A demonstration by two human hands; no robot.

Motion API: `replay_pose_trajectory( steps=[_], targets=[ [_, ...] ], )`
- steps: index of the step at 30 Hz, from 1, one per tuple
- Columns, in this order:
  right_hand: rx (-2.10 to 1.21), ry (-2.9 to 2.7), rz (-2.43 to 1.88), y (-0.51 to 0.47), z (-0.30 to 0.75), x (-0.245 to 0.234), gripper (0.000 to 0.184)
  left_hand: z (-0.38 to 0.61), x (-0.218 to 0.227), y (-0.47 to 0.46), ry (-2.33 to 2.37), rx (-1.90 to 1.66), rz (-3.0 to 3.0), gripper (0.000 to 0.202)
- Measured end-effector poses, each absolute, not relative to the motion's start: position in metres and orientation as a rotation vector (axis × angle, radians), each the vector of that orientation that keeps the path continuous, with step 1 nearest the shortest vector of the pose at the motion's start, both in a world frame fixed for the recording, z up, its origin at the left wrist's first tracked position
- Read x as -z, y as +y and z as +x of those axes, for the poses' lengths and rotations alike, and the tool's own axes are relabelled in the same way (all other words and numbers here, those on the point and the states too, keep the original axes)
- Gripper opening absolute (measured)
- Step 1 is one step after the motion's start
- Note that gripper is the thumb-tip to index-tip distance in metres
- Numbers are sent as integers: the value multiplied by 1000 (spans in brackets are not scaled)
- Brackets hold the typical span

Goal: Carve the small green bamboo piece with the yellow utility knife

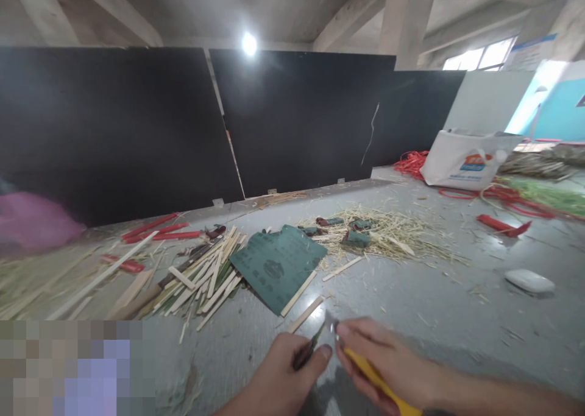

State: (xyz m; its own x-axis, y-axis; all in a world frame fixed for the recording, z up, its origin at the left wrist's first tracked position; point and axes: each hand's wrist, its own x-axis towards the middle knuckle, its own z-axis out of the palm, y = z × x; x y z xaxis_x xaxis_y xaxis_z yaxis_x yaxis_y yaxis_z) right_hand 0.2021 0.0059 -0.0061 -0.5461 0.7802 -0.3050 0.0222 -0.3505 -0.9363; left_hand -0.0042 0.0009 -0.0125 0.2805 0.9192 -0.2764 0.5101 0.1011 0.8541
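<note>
My right hand (pixel 397 358) is closed around a yellow-handled craft knife (pixel 377 379), its metal blade pointing away and to the left. My left hand (pixel 283 370), low in the middle of the head view, pinches a small dark narrow piece (pixel 305 354) between thumb and fingers; its kind is unclear. The blade tip lies close to the far end of this piece, but I cannot tell whether they touch. Just beyond my hands are a pale bamboo strip (pixel 307 313) and a green sheet of sandpaper (pixel 278 270).
Bamboo strips (pixel 217 276) are heaped on the left of the grey table (pixel 439 306). Shavings (pixel 402 233) and torn sandpaper bits (pixel 356 238) lie behind. Rightward are a white mouse-shaped object (pixel 530 281), a red piece (pixel 503 226) and a white bag (pixel 466 160). A black panel (pixel 301 117) borders the back.
</note>
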Motion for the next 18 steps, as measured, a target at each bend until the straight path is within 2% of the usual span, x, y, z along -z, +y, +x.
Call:
replay_pose_trajectory(
  steps=[2,6,18],
  targets=[
    [-2081,-1411,-1065,-1,196,12,67,-5,11,2,1383,-468,1599,53],
    [-2142,-1341,-1091,3,194,15,66,-6,9,1,1409,-474,1614,45],
    [-2366,-1251,-1105,6,201,11,54,1,5,0,1307,-453,1665,51]
  ],
)
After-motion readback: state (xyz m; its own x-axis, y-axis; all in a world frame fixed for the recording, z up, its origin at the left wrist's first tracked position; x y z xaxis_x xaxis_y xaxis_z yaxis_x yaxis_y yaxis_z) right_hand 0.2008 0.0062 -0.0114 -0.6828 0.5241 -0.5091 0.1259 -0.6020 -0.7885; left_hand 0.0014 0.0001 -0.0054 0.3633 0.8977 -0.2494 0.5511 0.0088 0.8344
